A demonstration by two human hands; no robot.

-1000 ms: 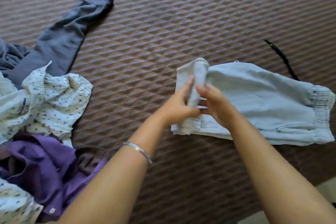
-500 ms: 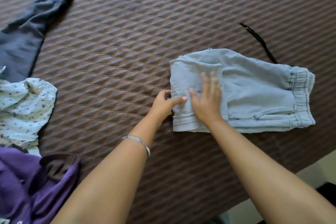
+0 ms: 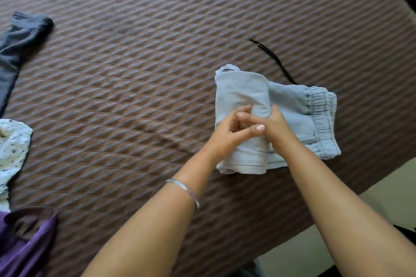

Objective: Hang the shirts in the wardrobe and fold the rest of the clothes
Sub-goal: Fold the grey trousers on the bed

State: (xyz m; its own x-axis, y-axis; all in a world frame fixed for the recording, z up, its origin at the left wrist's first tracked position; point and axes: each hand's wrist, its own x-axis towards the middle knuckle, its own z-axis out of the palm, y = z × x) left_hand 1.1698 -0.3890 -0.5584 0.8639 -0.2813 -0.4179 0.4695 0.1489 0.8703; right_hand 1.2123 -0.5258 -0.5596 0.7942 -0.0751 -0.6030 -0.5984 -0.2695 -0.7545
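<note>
both hands met on the light blue denim trousers (image 3: 245, 94), partly folded on the brown quilted bed (image 3: 135, 63) near its right edge. left hand (image 3: 227, 135) fingers curled, gripping the folded leg; right hand (image 3: 273, 127) fingers wrapped round the fold's edge. elastic waistband lay right of the hands. black drawstring (image 3: 273, 58) trailed beyond the trousers.

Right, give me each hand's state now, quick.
Left hand: fingers curled, gripping the rolled fold of the light blue shorts.
Right hand: gripping the same fold.
</note>
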